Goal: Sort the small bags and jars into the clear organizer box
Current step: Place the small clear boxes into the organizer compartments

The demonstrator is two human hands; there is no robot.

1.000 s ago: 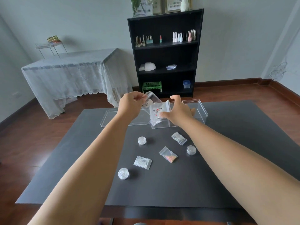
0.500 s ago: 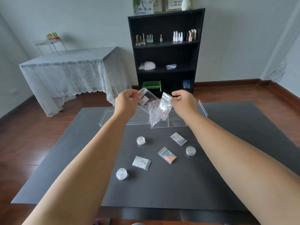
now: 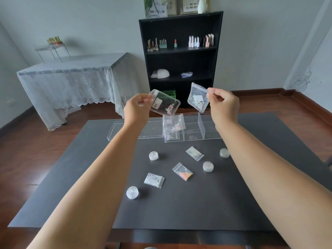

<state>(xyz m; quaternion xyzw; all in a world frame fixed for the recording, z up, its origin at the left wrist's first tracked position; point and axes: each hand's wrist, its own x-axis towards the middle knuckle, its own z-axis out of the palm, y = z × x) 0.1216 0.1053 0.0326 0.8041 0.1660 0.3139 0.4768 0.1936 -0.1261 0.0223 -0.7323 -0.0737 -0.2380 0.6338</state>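
My left hand pinches a clear bag with a label and pale flower pieces, tilted in the air above the clear organizer box. My right hand pinches a second clear bag of white pieces, held up over the box. A third bag stands upright in the box's left compartment. On the black mat lie three small bags: silver, orange-pink, pale. Several round clear jars sit around them, among them one near the front, one on the left and one in the middle.
The box's clear lid lies flat to the left of the box. The black mat covers a low table on a wooden floor. Behind stand a black shelf with small bottles and a lace-covered table.
Both hands rose from the box and moved apart, each lifting a bag; the two bags were close together before. One bag stays standing in the left compartment.
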